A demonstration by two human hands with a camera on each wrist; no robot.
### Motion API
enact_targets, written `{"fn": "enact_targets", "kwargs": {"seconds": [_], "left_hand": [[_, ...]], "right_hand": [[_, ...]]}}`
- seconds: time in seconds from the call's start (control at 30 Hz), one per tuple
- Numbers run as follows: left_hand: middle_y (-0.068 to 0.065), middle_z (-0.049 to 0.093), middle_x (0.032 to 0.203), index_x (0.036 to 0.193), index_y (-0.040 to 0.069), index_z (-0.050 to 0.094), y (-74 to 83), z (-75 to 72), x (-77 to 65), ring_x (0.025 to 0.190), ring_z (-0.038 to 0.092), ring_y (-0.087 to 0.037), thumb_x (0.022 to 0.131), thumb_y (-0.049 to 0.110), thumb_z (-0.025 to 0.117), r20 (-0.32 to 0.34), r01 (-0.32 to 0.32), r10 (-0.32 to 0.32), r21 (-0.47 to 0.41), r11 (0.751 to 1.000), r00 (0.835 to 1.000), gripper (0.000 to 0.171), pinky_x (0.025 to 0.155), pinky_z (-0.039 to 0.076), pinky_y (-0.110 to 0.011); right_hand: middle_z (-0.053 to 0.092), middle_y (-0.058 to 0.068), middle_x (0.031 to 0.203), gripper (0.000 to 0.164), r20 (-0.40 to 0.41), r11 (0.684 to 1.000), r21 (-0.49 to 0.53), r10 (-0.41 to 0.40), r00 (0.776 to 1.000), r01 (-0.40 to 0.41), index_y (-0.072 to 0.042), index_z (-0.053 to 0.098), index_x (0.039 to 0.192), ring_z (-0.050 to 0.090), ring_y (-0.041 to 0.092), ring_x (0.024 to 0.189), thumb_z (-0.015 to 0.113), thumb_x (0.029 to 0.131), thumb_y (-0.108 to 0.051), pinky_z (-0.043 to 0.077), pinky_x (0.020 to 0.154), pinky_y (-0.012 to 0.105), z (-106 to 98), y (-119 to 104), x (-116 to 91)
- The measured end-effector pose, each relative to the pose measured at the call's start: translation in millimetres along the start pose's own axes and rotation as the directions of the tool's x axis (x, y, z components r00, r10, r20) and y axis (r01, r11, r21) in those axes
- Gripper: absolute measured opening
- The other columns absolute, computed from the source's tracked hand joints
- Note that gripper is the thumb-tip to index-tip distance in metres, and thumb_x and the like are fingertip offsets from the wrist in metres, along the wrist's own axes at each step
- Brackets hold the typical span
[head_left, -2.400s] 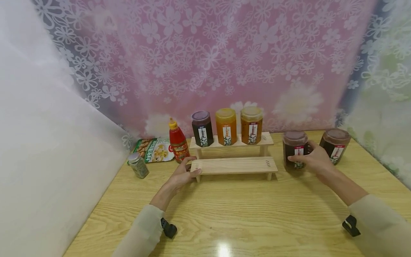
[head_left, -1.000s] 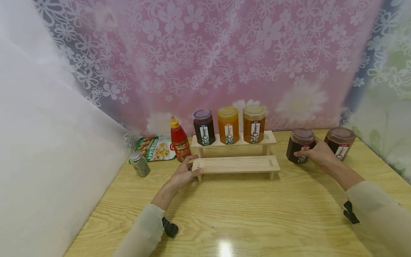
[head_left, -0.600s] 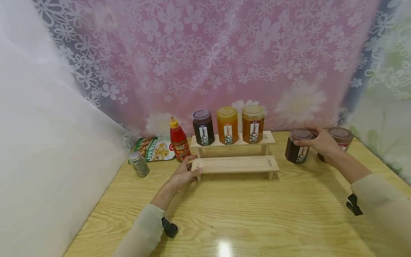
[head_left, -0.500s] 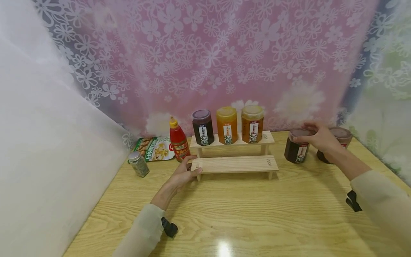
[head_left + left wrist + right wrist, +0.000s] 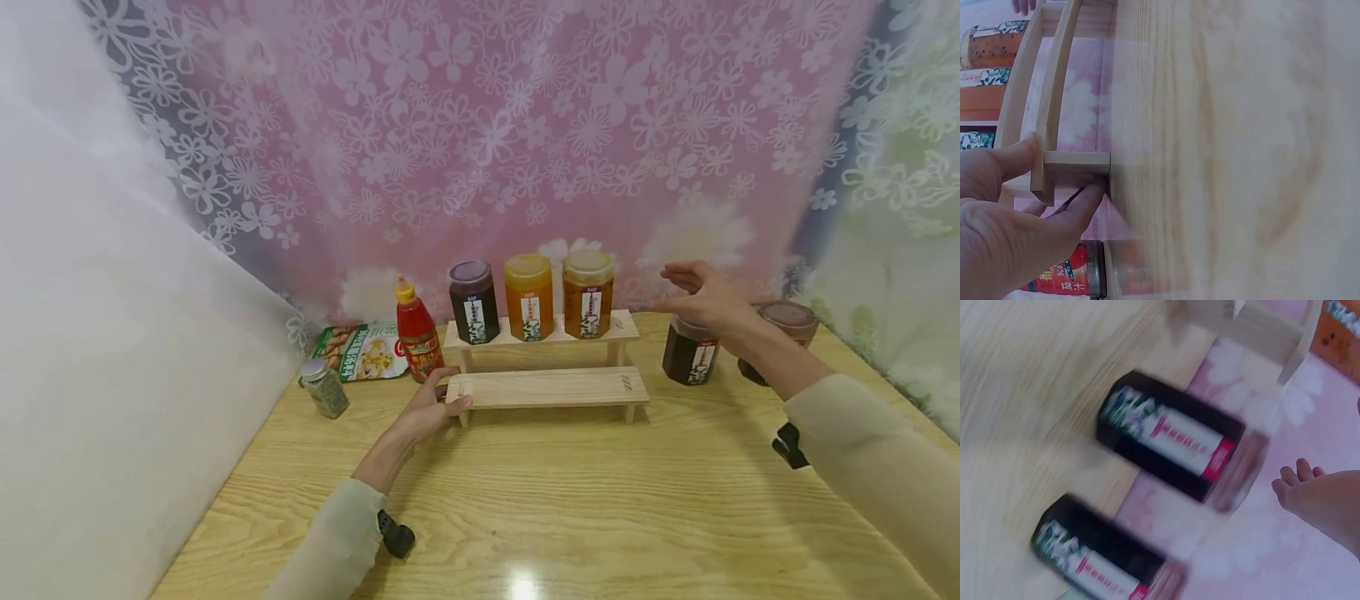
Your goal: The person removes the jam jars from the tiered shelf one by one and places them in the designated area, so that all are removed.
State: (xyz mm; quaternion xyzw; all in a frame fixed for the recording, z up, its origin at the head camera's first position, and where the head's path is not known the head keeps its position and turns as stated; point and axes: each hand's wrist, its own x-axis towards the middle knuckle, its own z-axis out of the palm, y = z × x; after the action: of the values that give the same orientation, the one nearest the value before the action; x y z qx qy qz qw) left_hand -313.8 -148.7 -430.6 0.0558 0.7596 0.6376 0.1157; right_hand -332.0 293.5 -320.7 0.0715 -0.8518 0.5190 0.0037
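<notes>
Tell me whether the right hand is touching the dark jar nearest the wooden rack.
Apart. The right wrist view shows pink cloth in the gap between the right hand and the lid of the dark jar.

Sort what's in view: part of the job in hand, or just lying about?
Likely in the job:
wooden rack, its end gripped by the left hand
dark jar nearest the empty right hand
second dark jar beside it
three jars standing on the rack

Apparently lying about:
red sauce bottle
small shaker
food packet
</notes>
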Motion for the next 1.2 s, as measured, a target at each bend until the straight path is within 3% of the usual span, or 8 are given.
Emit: {"fn": "enact_targets", "kwargs": {"seconds": [0.17, 0.43, 0.7, 0.9, 1.2], "left_hand": [[-0.031, 0.044, 0.151, 0.156, 0.006, 0.035, -0.1, -1.6, 0.1, 0.127, 0.056, -0.036, 0.102, 0.008, 0.067, 0.001, -0.003, 0.003, 0.012, 1.000, 1.000, 0.062, 0.105, 0.050, -0.049], [-0.030, 0.042, 0.154, 0.156, 0.009, 0.037, -0.9, -2.0, -0.3, 0.131, 0.054, -0.038, 0.102, 0.011, 0.068, 0.004, -0.002, 0.002, 0.015, 1.000, 1.000, 0.063, 0.108, 0.048, -0.053], [-0.029, 0.044, 0.153, 0.157, 0.009, 0.037, -1.9, -2.5, -0.3, 0.132, 0.054, -0.038, 0.102, 0.011, 0.068, -0.004, 0.002, -0.002, 0.002, 1.000, 1.000, 0.064, 0.108, 0.048, -0.053], [-0.031, 0.046, 0.151, 0.157, 0.007, 0.037, -1.8, -2.7, -2.6, 0.129, 0.056, -0.038, 0.101, 0.010, 0.069, -0.005, -0.014, 0.014, -0.010, 1.000, 1.000, 0.065, 0.105, 0.050, -0.053], [-0.028, 0.051, 0.147, 0.156, 0.009, 0.039, -5.6, -1.4, 0.0, 0.124, 0.060, -0.033, 0.100, 0.012, 0.070, -0.003, -0.011, 0.011, -0.021, 1.000, 1.000, 0.064, 0.102, 0.053, -0.050]], "right_hand": [[0.016, 0.018, 0.172, 0.097, 0.079, 0.997, 0.071, -0.045, 0.996, 0.039, -0.008, 0.013, 0.166, 0.011, 0.040, 0.158, 0.078, 0.097, -0.025, 0.017, 0.122, 0.065, 22, -14, 6], [0.026, 0.018, 0.168, 0.097, 0.112, 0.986, 0.157, -0.066, 0.992, 0.048, -0.008, 0.014, 0.166, 0.018, 0.041, 0.156, 0.079, 0.096, -0.024, 0.018, 0.122, 0.065, 54, -23, 11], [0.036, 0.016, 0.161, 0.091, 0.042, 0.968, 0.238, -0.087, 0.995, 0.075, -0.013, 0.022, 0.164, 0.035, 0.037, 0.147, 0.080, 0.094, -0.021, 0.031, 0.118, 0.058, 81, -30, 16], [0.042, 0.020, 0.154, 0.089, -0.042, 0.963, 0.252, -0.091, 0.995, 0.098, -0.010, 0.024, 0.162, 0.043, 0.037, 0.138, 0.081, 0.093, -0.020, 0.046, 0.101, 0.048, 95, -32, 22], [0.043, 0.020, 0.155, 0.089, -0.069, 0.974, 0.204, -0.086, 0.994, 0.099, -0.010, 0.022, 0.162, 0.043, 0.039, 0.141, 0.078, 0.096, -0.024, 0.044, 0.106, 0.054, 100, -29, 17]]}}
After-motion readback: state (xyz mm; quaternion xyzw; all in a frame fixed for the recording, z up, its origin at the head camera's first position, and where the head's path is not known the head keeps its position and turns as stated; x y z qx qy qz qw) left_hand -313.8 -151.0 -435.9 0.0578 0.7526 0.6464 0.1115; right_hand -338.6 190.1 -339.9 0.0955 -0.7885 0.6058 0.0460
